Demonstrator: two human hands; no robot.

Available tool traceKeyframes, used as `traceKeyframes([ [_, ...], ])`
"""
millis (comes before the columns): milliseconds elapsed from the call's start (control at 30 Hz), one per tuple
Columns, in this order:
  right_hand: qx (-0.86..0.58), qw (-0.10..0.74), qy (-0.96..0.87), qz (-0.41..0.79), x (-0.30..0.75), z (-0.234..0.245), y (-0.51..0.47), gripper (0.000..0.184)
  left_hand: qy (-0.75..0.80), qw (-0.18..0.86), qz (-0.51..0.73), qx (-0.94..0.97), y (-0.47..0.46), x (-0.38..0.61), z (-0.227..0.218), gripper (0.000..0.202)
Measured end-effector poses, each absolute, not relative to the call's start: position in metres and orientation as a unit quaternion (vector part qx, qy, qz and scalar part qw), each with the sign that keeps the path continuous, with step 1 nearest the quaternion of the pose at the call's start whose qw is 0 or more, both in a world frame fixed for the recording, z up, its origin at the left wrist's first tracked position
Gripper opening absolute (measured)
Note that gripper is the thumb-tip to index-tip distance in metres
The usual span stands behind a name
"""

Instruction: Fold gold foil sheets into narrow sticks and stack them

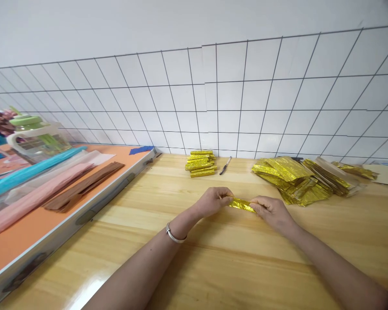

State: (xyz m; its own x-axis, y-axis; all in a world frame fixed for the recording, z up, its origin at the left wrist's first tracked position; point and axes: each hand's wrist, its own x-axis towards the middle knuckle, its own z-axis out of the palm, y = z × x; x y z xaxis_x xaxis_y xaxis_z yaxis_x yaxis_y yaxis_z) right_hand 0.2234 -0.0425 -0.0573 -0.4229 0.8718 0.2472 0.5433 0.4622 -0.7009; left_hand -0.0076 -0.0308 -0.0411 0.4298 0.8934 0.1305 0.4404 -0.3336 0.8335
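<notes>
A narrow, shiny strip of gold foil (242, 204) stretches between my two hands, just over the wooden table. Its left end is pinched by my left hand (215, 201), with a silver bangle on that wrist. My right hand (271, 212) grips the other end between thumb and fingers. Behind my left hand lies a small stack of folded gold foil strips (202, 164). To the right, beyond my right hand, spreads a loose pile of flat gold foil sheets (291, 176).
A pen (225, 165) lies beside the stack, near the tiled wall (233, 94). On the left, an orange board (93, 189) with a raised edge carries brown crepe paper (84, 187), pink and blue rolls, and a clear jug (40, 140) with a green lid.
</notes>
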Motion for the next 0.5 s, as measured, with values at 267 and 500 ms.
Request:
traceKeyframes([
  [267, -0.444, 0.305, -0.805, 0.246, 0.2229, -0.0578, -0.0430, 0.026, 0.435, 0.427, 0.310, 0.730, -0.0265, -0.0125, -0.0419, 0.021],
  [500, -0.447, 0.296, -0.813, 0.229, 0.2231, -0.0639, -0.0405, 0.027, 0.447, 0.419, 0.307, 0.728, -0.0267, -0.0142, -0.0416, 0.019],
])
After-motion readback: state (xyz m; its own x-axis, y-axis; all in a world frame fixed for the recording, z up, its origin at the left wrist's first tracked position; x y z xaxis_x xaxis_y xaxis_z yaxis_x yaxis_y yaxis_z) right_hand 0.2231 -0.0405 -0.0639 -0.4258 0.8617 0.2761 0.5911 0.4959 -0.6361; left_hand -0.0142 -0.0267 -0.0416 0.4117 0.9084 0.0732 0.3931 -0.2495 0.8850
